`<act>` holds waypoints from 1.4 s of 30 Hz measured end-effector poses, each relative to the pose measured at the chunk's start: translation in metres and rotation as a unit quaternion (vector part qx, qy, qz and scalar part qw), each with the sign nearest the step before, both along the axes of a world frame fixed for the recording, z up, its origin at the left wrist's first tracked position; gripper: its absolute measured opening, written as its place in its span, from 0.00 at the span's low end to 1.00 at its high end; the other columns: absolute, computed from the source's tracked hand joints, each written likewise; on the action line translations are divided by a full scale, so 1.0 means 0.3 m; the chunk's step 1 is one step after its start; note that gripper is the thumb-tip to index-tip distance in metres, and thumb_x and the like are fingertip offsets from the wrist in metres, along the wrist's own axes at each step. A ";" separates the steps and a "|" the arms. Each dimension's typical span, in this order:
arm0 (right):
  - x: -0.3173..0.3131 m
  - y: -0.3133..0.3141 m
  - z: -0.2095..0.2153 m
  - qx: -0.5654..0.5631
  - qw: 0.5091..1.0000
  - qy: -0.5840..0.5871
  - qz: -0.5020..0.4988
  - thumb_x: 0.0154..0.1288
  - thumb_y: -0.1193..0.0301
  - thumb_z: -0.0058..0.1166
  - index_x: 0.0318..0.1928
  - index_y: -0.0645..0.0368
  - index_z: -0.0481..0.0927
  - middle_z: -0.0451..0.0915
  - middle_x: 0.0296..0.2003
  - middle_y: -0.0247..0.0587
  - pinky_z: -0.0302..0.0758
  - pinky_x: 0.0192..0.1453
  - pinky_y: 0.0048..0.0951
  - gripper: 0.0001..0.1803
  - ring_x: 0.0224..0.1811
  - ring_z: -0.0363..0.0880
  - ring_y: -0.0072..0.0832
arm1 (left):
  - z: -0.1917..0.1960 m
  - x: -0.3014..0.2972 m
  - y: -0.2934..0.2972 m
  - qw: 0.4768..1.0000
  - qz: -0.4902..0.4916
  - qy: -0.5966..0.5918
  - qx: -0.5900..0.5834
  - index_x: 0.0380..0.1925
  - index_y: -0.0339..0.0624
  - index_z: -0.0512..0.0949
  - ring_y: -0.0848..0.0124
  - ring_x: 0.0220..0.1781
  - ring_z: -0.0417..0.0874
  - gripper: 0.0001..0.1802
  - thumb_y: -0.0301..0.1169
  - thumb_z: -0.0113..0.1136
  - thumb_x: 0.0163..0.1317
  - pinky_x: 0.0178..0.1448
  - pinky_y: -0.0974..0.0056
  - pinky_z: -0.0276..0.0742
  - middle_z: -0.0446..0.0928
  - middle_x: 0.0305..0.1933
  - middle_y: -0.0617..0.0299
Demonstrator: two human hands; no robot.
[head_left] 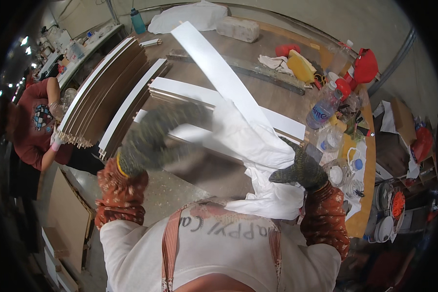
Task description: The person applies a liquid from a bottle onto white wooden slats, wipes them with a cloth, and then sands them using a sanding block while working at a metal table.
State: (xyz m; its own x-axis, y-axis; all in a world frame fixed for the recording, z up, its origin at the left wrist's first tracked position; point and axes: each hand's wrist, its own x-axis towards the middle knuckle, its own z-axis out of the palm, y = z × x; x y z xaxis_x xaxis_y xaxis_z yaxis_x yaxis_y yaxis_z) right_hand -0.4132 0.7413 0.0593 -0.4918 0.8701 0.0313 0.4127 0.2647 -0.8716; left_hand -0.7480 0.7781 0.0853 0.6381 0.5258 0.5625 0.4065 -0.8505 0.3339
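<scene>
A long white slat (pixel 221 70) slants up and away over the table, its near end covered by a bunched white cloth (pixel 272 155). My right hand (pixel 301 170), in a dark patterned glove, is closed on the cloth near that end; whether its fingers also grip the slat is hidden. To the left, my left hand (pixel 158 131) wears a matching glove and is smeared by motion, so its fingers do not show clearly. It is above other white slats (pixel 194 90) lying across the table, close to the loose side of the cloth.
A large stack of slats (pixel 104 87) stands at the left beside a co-worker (pixel 39 117) in a dark red shirt. A dark bar (pixel 243 70) and a pale block (pixel 238 29) lie farther back. Plastic bottles (pixel 323 107) and clutter crowd the table's right edge.
</scene>
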 end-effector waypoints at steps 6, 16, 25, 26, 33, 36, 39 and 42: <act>0.019 0.040 -0.036 0.307 0.914 -0.236 0.117 0.47 0.58 0.65 0.62 0.63 0.58 0.67 0.57 0.47 0.60 0.63 0.33 0.46 0.58 0.65 0.37 | 0.109 0.017 0.118 0.905 0.171 0.228 0.316 0.56 0.50 0.67 0.57 0.67 0.58 0.39 0.33 0.67 0.37 0.69 0.50 0.52 0.64 0.61 0.54; 0.471 0.116 0.054 0.356 0.864 -0.338 -0.108 0.51 0.71 0.58 0.56 0.62 0.67 0.74 0.50 0.46 0.69 0.54 0.29 0.30 0.50 0.74 0.33 | -0.010 -0.114 0.032 0.885 0.378 0.234 0.138 0.51 0.52 0.70 0.60 0.42 0.75 0.34 0.29 0.65 0.37 0.52 0.56 0.66 0.74 0.36 0.58; -0.098 0.093 0.109 0.534 0.807 -0.223 -0.115 0.56 0.69 0.52 0.57 0.59 0.66 0.73 0.49 0.47 0.67 0.56 0.35 0.27 0.51 0.73 0.35 | -0.147 -0.096 -0.024 0.858 0.457 0.212 0.099 0.51 0.47 0.69 0.60 0.42 0.75 0.30 0.30 0.62 0.42 0.49 0.55 0.68 0.74 0.41 0.58; -0.219 0.116 0.056 0.558 0.798 -0.223 -0.053 0.56 0.68 0.52 0.57 0.58 0.66 0.73 0.50 0.47 0.67 0.57 0.36 0.27 0.51 0.72 0.36 | -0.229 -0.179 -0.039 0.865 0.428 0.192 0.177 0.51 0.45 0.69 0.57 0.45 0.74 0.31 0.31 0.63 0.41 0.51 0.54 0.67 0.73 0.43 0.55; -0.386 0.291 -0.124 0.641 0.680 -0.348 0.074 0.60 0.64 0.47 0.58 0.56 0.64 0.71 0.51 0.47 0.65 0.59 0.41 0.25 0.53 0.71 0.38 | -0.292 -0.194 -0.070 0.920 0.384 0.075 -0.008 0.49 0.36 0.69 0.56 0.45 0.76 0.32 0.33 0.65 0.41 0.49 0.57 0.72 0.74 0.43 0.49; -0.167 0.318 0.024 0.580 0.778 -0.210 -0.122 0.61 0.65 0.45 0.56 0.55 0.68 0.74 0.46 0.46 0.63 0.60 0.39 0.22 0.52 0.71 0.39 | -0.235 -0.178 -0.121 0.883 0.443 0.154 0.024 0.47 0.41 0.71 0.55 0.39 0.77 0.30 0.34 0.65 0.39 0.45 0.57 0.72 0.75 0.37 0.52; 0.007 0.396 0.135 0.172 0.914 -0.235 -0.283 0.55 0.68 0.49 0.47 0.56 0.76 0.77 0.44 0.46 0.68 0.53 0.34 0.18 0.47 0.74 0.40 | -0.273 -0.215 -0.134 0.876 0.456 0.155 -0.016 0.47 0.44 0.70 0.57 0.40 0.76 0.30 0.35 0.65 0.40 0.45 0.56 0.71 0.74 0.37 0.53; 0.250 0.418 -0.014 0.492 0.754 -0.230 -0.369 0.58 0.69 0.47 0.45 0.57 0.77 0.78 0.42 0.46 0.70 0.51 0.34 0.15 0.44 0.76 0.41 | -0.278 -0.206 -0.142 0.881 0.455 0.129 0.011 0.48 0.42 0.71 0.55 0.40 0.76 0.28 0.35 0.64 0.43 0.45 0.56 0.71 0.75 0.38 0.52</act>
